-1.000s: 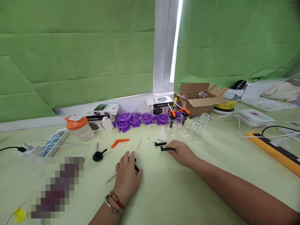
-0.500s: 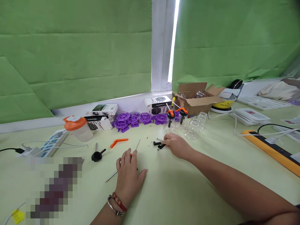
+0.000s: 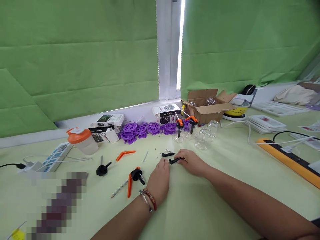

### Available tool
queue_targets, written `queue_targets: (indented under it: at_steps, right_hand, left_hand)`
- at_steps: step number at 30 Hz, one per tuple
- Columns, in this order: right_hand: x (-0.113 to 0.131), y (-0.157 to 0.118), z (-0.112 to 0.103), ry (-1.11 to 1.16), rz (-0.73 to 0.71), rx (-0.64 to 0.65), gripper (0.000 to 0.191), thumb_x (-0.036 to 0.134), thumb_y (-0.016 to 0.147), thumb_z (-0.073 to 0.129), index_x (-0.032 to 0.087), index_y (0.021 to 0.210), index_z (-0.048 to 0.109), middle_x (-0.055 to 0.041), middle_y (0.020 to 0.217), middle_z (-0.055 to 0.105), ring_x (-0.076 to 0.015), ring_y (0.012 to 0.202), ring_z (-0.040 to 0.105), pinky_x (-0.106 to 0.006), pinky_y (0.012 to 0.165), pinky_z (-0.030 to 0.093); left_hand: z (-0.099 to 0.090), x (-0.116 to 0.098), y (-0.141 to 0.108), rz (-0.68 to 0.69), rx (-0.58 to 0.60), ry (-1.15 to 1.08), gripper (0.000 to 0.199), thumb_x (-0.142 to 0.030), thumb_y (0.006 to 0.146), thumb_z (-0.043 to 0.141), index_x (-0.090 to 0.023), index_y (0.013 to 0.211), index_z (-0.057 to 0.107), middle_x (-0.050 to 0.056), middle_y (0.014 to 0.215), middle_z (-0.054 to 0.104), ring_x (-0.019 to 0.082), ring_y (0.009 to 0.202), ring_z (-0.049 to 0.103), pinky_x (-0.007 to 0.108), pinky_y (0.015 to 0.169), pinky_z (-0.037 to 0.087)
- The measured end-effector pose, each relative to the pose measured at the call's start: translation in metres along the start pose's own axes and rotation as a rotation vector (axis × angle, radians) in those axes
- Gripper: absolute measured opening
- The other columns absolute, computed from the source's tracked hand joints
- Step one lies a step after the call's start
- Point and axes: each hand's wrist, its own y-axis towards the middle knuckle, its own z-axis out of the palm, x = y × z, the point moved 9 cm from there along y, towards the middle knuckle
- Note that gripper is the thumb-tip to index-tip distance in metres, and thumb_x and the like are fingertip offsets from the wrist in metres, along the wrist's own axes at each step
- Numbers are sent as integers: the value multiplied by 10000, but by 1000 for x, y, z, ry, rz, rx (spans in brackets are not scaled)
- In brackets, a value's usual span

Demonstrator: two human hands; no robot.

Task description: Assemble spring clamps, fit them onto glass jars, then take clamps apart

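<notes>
My right hand [image 3: 192, 162] pinches a slim black plastic piece [image 3: 175, 160] just above the table. Close to the left end of that piece is my left hand [image 3: 159, 178], its fingers pressed together. Whatever those fingertips hold, if anything, is hidden. A second black plastic piece [image 3: 168, 154] lies just beyond, with a small coil spring [image 3: 169, 151] behind it. To the left of my left wrist rests a black cap with an orange lever [image 3: 136, 174], beside a thin metal rod [image 3: 120, 188]. Another thin metal pin [image 3: 145, 156] and several tiny parts lie farther back.
An orange lever [image 3: 125, 154] and a black cap [image 3: 102, 170] lie at left. Purple plastic frames [image 3: 153, 128], small boxes, clear jars [image 3: 202, 139] and an open carton [image 3: 212, 113] line the back. Power strips [image 3: 60, 153] with cables stand on both sides, near an orange-lidded cup [image 3: 83, 141].
My left hand has moved right, off the black cap with the orange lever, to beside my right hand. The black piece in my right hand is now apart from the other one.
</notes>
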Motion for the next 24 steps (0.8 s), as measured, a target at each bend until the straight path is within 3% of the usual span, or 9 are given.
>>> queue_targets:
  at_steps: [5, 9, 18, 24]
  right_hand:
    - [-21, 1, 2, 112, 70, -38, 252, 156, 769, 537, 236, 954, 688, -38, 906, 646, -186, 845, 592, -314, 796, 451]
    - [-32, 0, 2, 47, 122, -98, 236, 176, 795, 517, 222, 955, 684, -52, 917, 648, -199, 873, 584, -334, 817, 444]
    - [15, -1, 17, -144, -70, -108, 251, 216, 810, 557, 219, 1044, 648, -78, 996, 606, -215, 940, 537, -335, 803, 439]
    - [35, 5, 28, -73, -134, 13, 178, 176, 836, 505, 219, 901, 664, -22, 831, 657, -167, 809, 573, -282, 744, 436]
  left_hand:
    - [6, 11, 17, -108, 60, 53, 271, -57, 827, 308, -153, 904, 549, 102, 975, 534, 206, 913, 531, 286, 704, 430]
    - [8, 22, 10, -166, 43, 65, 302, 4, 785, 301, -151, 892, 536, 91, 938, 539, 180, 828, 538, 273, 674, 390]
    - [3, 35, 14, -214, -102, -226, 203, -167, 868, 333, -184, 871, 535, 71, 893, 575, 167, 820, 548, 250, 707, 375]
    - [6, 37, 14, -187, -141, -322, 173, -187, 847, 373, -211, 880, 541, 42, 882, 599, 154, 777, 549, 234, 661, 371]
